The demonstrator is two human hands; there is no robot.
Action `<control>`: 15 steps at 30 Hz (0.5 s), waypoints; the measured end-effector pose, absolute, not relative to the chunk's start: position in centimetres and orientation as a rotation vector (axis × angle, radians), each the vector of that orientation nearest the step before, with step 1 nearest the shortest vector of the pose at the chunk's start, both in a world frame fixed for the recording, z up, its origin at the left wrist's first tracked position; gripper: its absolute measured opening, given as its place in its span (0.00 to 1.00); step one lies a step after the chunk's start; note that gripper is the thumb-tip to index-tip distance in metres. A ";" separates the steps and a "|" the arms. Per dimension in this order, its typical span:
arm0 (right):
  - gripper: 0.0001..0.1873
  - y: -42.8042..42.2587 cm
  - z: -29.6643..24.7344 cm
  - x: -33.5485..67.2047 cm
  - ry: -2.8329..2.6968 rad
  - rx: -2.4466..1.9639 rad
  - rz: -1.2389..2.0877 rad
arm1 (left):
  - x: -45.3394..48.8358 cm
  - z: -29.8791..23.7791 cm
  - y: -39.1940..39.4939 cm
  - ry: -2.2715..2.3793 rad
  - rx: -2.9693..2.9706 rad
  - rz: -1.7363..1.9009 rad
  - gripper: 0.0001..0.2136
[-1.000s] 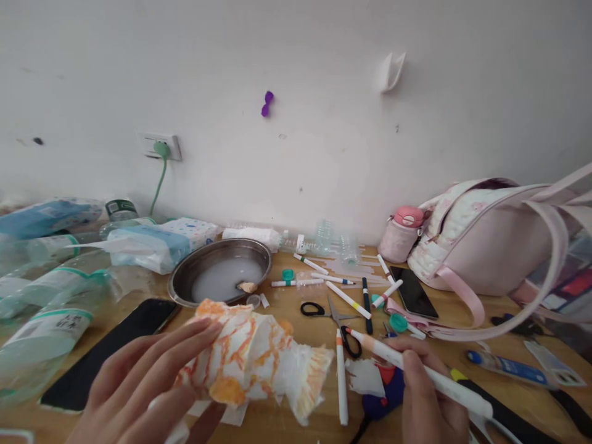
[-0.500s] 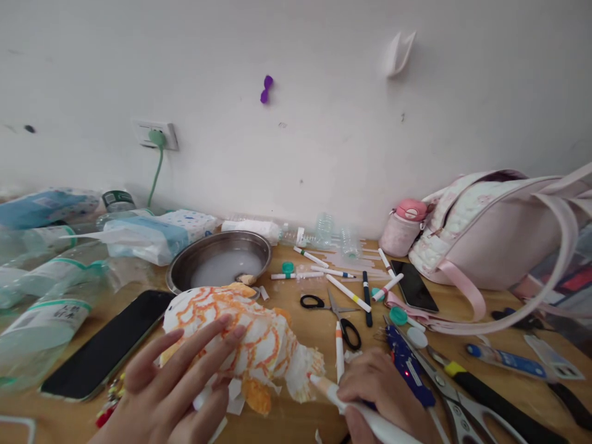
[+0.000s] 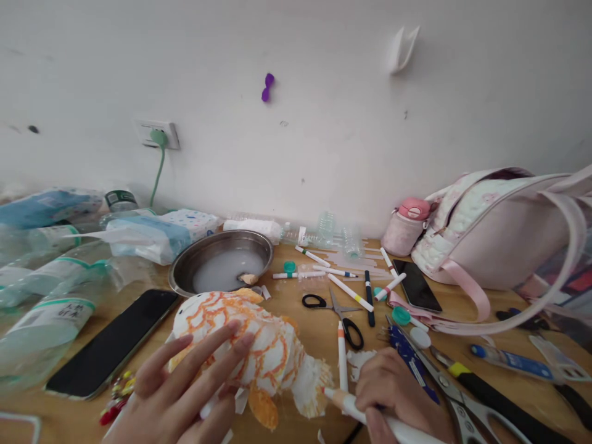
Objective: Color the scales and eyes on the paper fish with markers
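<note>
A white papercraft fish [image 3: 271, 345] with orange scale lines and orange fins lies on the desk in front of me, its tail to the right. My left hand [image 3: 185, 385] rests across its body with the fingers stretched out and spread. Closed around a thick white marker [image 3: 354, 408] with an orange tip is my right hand [image 3: 393, 388]. The marker's tip is at the tail's outer edge, which bears orange strokes. Behind the right hand lie an orange-banded white pen [image 3: 341, 357] and torn white paper scraps [image 3: 359, 362].
A metal basin [image 3: 219, 262] of cloudy water stands behind the fish. Black-handled scissors [image 3: 335, 308], several markers, a blue glue gun [image 3: 409, 354] and large shears [image 3: 451, 388] lie rightward. A phone [image 3: 113, 342] and plastic bottles [image 3: 55, 314] are left; a pink bag [image 3: 499, 234] is right.
The fish and both hands appear slightly lower and further right in the view, as does the whole desk. The marker's tip has moved a little along the tail's edge.
</note>
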State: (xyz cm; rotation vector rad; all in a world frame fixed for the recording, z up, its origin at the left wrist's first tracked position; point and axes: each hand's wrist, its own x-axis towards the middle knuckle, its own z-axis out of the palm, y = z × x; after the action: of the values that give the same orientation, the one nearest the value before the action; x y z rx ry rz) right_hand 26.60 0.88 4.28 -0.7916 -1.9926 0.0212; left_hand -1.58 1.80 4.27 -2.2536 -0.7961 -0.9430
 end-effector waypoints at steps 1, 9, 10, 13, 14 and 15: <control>0.06 0.8 4.3 26.6 -1.989 -0.791 0.029 | -1.4 4.1 1.8 -0.817 -2.232 -0.997 0.12; 0.07 0.5 4.9 26.8 -1.991 -0.853 0.092 | -0.8 3.8 1.6 -0.882 -2.223 -1.046 0.12; 0.07 0.5 4.8 26.8 -2.007 -0.848 0.108 | -0.9 3.8 1.5 -0.885 -2.235 -1.039 0.12; 0.07 0.5 4.6 26.9 -2.051 -0.839 0.087 | -1.3 3.7 1.6 -0.879 -2.258 -1.013 0.13; 0.07 0.6 4.5 26.9 -2.051 -0.833 0.074 | -1.5 3.7 1.7 -0.869 -2.264 -0.995 0.13; 0.07 0.6 4.4 26.9 -2.029 -0.829 0.064 | -1.7 3.7 1.8 -0.849 -2.273 -0.965 0.13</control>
State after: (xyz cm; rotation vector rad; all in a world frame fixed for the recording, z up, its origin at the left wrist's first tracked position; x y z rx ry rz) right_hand 26.95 0.62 4.45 -0.8286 -2.0291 0.0643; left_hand -1.72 1.78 3.74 -2.2734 -0.8493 -0.9646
